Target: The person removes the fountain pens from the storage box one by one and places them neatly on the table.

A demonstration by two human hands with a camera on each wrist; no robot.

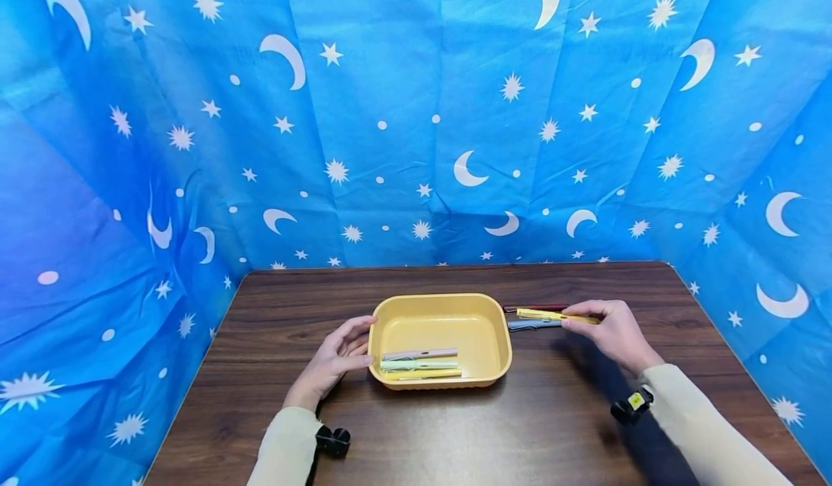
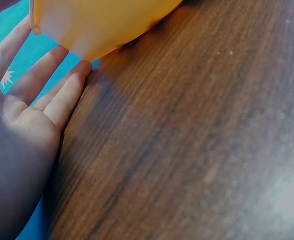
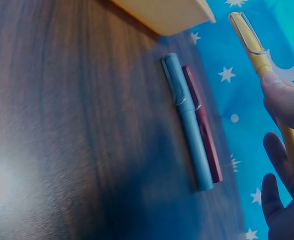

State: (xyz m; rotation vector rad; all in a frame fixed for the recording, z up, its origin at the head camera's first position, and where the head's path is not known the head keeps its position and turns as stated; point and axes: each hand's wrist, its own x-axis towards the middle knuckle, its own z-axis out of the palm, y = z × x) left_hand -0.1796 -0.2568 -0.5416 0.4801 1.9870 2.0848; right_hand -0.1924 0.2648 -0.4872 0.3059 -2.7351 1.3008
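My right hand [image 1: 614,331] pinches a yellow pen [image 3: 248,40] between thumb and fingers, its clipped cap pointing left in the head view. In the right wrist view, a blue-grey pen [image 3: 191,127] and a dark red pen [image 3: 205,130] lie side by side on the table, apart from the held one. My left hand [image 1: 328,359] rests its extended fingertips and thumb against the left side of a yellow tray [image 1: 442,323]. Along the tray's near side lie a pale pinkish pen [image 1: 422,354], a mint green pen [image 1: 419,365] and another yellow pen [image 1: 425,375].
The dark wood-grain table [image 1: 416,435] carries the tray near its middle, with the loose pens just right of it. A blue cloth [image 1: 403,146] printed with white moons and stars hangs behind the table and along both sides.
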